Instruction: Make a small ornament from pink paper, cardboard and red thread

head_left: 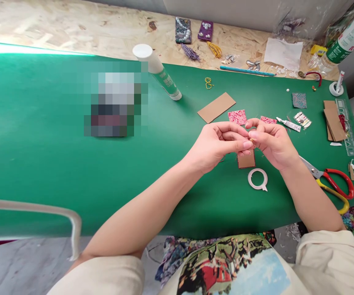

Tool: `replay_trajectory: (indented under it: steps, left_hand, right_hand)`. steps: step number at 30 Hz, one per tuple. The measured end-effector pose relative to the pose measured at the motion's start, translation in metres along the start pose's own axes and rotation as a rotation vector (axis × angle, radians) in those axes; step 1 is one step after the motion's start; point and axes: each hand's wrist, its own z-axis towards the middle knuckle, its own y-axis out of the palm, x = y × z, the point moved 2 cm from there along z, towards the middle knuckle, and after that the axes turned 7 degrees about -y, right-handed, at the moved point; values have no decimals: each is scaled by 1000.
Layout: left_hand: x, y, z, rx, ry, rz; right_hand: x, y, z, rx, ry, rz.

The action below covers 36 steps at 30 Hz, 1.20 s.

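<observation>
My left hand (215, 147) and my right hand (273, 144) meet above the green mat, fingertips pinched close together. Something tiny and yellowish shows between them, too small to name. Below the fingers lies a brown cardboard piece (246, 161) with a reddish edge, partly covered by my left hand. A roll of white tape (257, 179) rests just nearer to me. Beyond the hands are a red patterned fabric square (237, 117) and a second red patterned piece (268, 119), partly hidden by my right hand.
Scissors (333, 184) with red and yellow handles lie beside my right forearm. A glue stick (161, 76) stands at the back. Around lie a cardboard strip (216, 107), a small tube (289, 124), a blue pencil (247, 71) and cardboard pieces (334, 121). A blurred-out object (112, 106) sits left.
</observation>
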Motion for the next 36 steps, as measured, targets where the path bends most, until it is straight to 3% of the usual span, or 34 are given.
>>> replay_trajectory:
  steps: [15, 26, 36]
  left_hand:
    - [-4, -2, -1, 161, 139, 96]
    - [-5, -3, 2, 200, 209, 81]
    - [-3, -1, 0, 165, 228, 56]
  right_hand:
    - [-2, 2, -1, 128, -16, 8]
    - [0, -6, 2, 119, -260, -208]
    - [0, -5, 4, 164, -171, -92]
